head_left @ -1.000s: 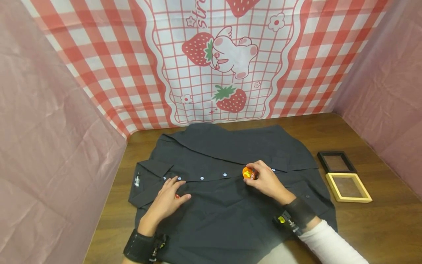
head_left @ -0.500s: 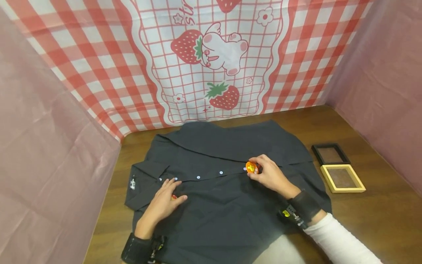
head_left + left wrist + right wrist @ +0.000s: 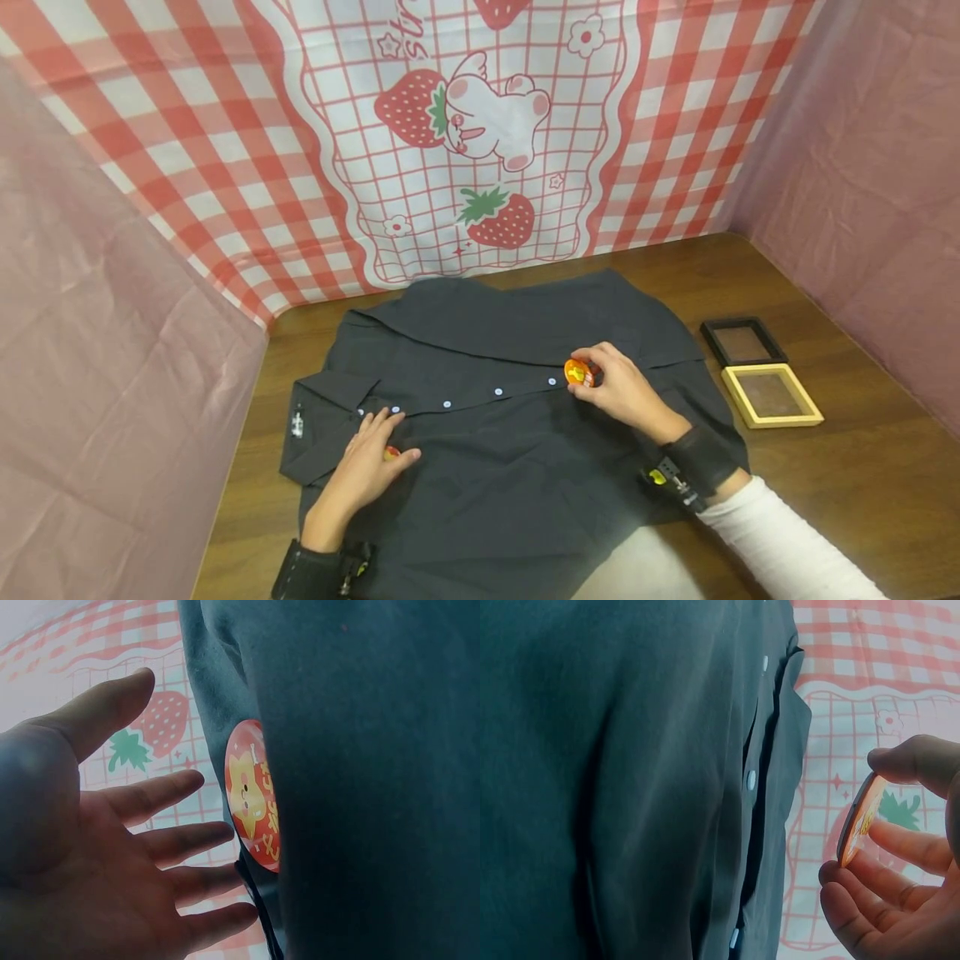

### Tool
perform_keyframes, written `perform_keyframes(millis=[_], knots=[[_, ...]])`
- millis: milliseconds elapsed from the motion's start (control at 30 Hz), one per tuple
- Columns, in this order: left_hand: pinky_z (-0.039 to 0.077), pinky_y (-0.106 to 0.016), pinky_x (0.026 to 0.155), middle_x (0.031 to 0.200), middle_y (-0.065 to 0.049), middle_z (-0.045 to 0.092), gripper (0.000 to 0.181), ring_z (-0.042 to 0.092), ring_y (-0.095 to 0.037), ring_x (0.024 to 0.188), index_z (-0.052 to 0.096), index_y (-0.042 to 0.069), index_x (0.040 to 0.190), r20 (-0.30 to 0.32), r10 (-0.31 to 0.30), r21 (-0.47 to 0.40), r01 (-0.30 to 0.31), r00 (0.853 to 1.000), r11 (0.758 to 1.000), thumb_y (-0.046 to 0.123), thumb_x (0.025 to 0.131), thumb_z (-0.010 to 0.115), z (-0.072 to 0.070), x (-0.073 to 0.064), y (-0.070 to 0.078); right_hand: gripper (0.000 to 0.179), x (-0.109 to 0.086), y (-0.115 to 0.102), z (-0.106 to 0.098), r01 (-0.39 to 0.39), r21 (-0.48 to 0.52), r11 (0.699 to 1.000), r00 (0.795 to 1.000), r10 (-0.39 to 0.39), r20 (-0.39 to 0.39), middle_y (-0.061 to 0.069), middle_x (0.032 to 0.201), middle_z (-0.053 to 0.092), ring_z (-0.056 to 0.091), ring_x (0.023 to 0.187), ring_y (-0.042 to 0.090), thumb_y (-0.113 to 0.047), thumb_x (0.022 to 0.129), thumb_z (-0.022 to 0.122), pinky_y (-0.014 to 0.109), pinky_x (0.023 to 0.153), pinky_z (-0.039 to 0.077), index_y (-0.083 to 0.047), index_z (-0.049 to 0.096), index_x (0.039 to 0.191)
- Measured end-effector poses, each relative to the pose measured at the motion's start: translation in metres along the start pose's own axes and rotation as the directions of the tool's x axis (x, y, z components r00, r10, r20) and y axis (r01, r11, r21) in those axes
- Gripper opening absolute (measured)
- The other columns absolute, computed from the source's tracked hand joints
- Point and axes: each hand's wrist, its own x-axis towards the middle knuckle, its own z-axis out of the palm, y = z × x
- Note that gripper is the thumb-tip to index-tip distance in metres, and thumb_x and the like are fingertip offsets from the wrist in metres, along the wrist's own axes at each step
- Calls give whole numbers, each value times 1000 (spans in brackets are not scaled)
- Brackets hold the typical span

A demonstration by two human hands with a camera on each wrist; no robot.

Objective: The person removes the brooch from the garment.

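A dark grey button-up shirt (image 3: 487, 492) lies spread on the wooden table, its collar (image 3: 337, 392) toward the left. My right hand (image 3: 626, 396) pinches an orange round badge (image 3: 577, 373) by its rim between thumb and fingers, over the shirt near the button placket. In the right wrist view the badge (image 3: 861, 817) is seen nearly edge-on, apart from the cloth. On the shirt's upper part, my left hand (image 3: 363, 467) lies with fingers spread and extended, fingertips by the placket. Next to that hand sits a red round badge (image 3: 250, 799) with a yellow star figure, flat against the cloth.
At the right of the table lie a black square frame (image 3: 742, 341) and a pale yellow frame (image 3: 772, 396), side by side. A red checked strawberry cloth (image 3: 495, 108) hangs behind. Pink cloth walls (image 3: 855, 183) stand on both sides.
My right hand has shifted slightly right along the placket with the orange badge, uncovering a shirt button. The left hand stays in place on the shirt. The head view has moved a little.
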Motion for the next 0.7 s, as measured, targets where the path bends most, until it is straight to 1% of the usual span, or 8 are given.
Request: perform_keyframes(millis=[167, 300, 567, 700], knots=[[21, -70, 112, 152, -29, 34, 62, 21, -50, 145, 48, 4, 141, -8, 13, -3, -13, 1000, 1000, 31, 90, 68, 0, -1, -1, 43, 0, 2, -5, -1, -11, 1000, 1000, 1, -4, 13, 104, 62, 57, 83, 22, -16, 78, 81, 30, 69, 47, -3, 66, 116], [20, -69, 113, 153, -27, 34, 62, 20, -49, 146, 48, 4, 141, -8, 6, -5, -6, 1000, 1000, 32, 90, 68, 1, -1, -1, 42, -1, 5, -9, -4, -14, 1000, 1000, 4, -20, 13, 103, 62, 58, 83, 22, -16, 78, 81, 32, 71, 47, -3, 67, 115], [20, -69, 113, 153, -27, 34, 62, 19, -48, 146, 48, 4, 142, 1, 4, -2, -4, 1000, 1000, 32, 90, 68, 0, 0, -1, 43, -2, 12, -22, -19, -29, 999, 999, 19, -27, 13, 101, 61, 57, 80, 21, -18, 79, 80, 27, 68, 48, -1, 65, 116], [20, -69, 113, 153, -27, 34, 62, 19, -48, 146, 48, 4, 141, 4, -3, 0, 3, 1000, 1000, 32, 90, 68, 0, 0, -1, 43, -4, 16, -27, -22, -39, 999, 999, 20, -39, 13, 100, 61, 58, 79, 21, -18, 79, 80, 27, 67, 48, -1, 65, 116]])
